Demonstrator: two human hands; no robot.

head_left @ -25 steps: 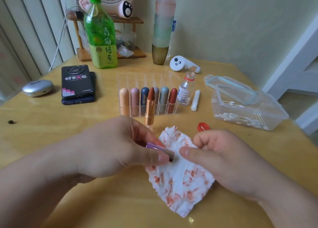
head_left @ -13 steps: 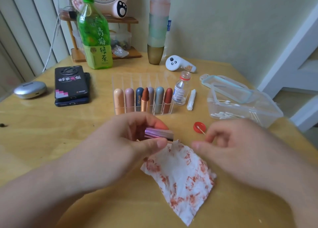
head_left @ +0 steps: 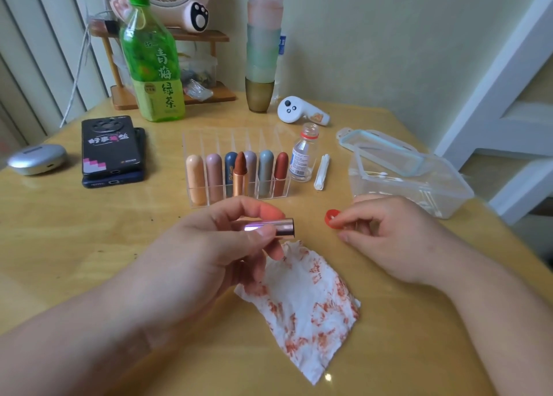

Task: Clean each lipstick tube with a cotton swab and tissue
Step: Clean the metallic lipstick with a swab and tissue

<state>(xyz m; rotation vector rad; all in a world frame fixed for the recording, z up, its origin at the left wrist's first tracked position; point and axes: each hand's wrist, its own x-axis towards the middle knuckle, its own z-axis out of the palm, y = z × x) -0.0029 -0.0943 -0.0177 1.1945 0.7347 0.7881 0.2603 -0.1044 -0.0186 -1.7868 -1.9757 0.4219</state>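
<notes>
My left hand (head_left: 215, 246) grips a shiny pink-purple lipstick tube (head_left: 281, 226) sideways, its open end pointing right, just above a white tissue (head_left: 308, 306) smeared with red. My right hand (head_left: 395, 237) is over at a small red bottle cap (head_left: 330, 216); thumb and forefinger pinch there on a cotton swab, which the fingers mostly hide. An uncapped brown lipstick (head_left: 239, 171) stands upright in front of a clear organizer (head_left: 194, 199) that holds several capped lipsticks.
A small clear open bottle (head_left: 303, 159) and a few white swabs (head_left: 321, 172) sit right of the organizer. A plastic box of swabs (head_left: 419, 192) with its lid stands far right. Stacked phones (head_left: 112, 153), a silver case (head_left: 36, 159), a green bottle (head_left: 154, 63) and a white controller (head_left: 299, 111) sit farther back.
My right hand left the tissue and moved right to the red cap. My left hand lifted the lipstick tube off the tissue and turned it level.
</notes>
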